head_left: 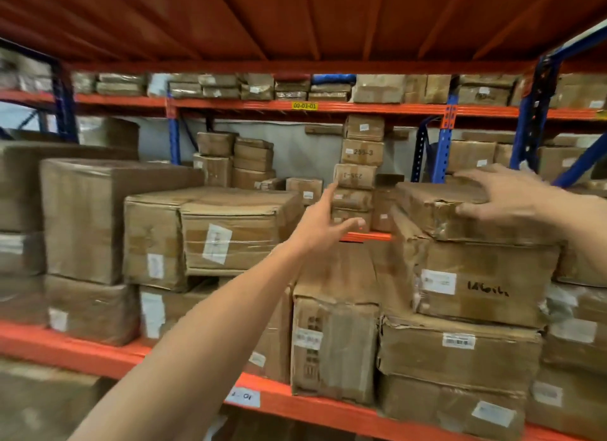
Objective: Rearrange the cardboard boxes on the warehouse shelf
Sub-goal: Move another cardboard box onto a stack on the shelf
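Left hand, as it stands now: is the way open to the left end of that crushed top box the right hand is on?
Probably yes. The left hand is open and empty in the gap beside the crushed top box, with nothing between them. The right hand rests on the box's top.

Overhead, a ribbed orange metal deck (pixel 295 17) is seen, carried by orange steel cross beams (pixel 361 109) that are bolted to blue perforated steel uprights (pixel 444 151). A small yellow location label (pixel 305 105) is fixed to the far beam. Behind the farther rack, a pale grey sheet-like wall (pixel 302 148) is visible. The scene is evenly and softly lit.
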A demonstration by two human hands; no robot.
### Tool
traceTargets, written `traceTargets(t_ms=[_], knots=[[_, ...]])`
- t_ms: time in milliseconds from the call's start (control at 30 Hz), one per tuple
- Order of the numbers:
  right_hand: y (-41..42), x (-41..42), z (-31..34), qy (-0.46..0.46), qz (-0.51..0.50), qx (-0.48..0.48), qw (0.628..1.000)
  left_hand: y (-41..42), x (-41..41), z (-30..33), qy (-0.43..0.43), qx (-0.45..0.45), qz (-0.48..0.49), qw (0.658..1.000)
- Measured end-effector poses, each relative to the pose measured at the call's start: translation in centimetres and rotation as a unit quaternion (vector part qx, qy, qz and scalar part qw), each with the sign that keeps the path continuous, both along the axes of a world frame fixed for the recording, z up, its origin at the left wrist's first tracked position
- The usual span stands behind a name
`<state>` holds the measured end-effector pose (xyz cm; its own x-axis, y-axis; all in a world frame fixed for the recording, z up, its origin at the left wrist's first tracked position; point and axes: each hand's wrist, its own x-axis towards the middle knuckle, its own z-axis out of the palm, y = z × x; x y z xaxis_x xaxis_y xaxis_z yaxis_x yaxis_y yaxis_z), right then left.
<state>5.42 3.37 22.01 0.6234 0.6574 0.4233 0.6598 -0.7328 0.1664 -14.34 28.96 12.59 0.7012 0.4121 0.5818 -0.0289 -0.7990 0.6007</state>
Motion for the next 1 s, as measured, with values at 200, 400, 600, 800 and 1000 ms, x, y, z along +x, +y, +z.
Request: traceTargets(t_ms=[200, 400, 600, 800, 1000], knots=[[14.3, -8.0, -1.0, 0.111, 0.161, -0.008, 0.981, 11.2, -9.8, 0.9, -0.065, 0.031, 0.16, 0.984], [27.1, -14.9, -4.0, 0.128, 0.226, -0.068, 0.963, 20.2, -16.7, -2.4, 0.163, 0.176, 0.181, 0.954], [32.5, -16.7, -6.4, 0.123, 0.215, -0.08, 0.966, 23.0, -15.5, -6.2, 0.268, 0.369, 0.229, 0.86], [31.0, -14.5, -8.4, 0.14, 0.223, 0.027, 0.964, 24.7, -14.6, -3.6, 0.207, 0.484, 0.152, 0.836], [27.1, -13.5, -10.6, 0.243, 0.203, 0.211, 0.925, 23.6, -12.0, 2.8, 0.196, 0.599, 0.083, 0.772]])
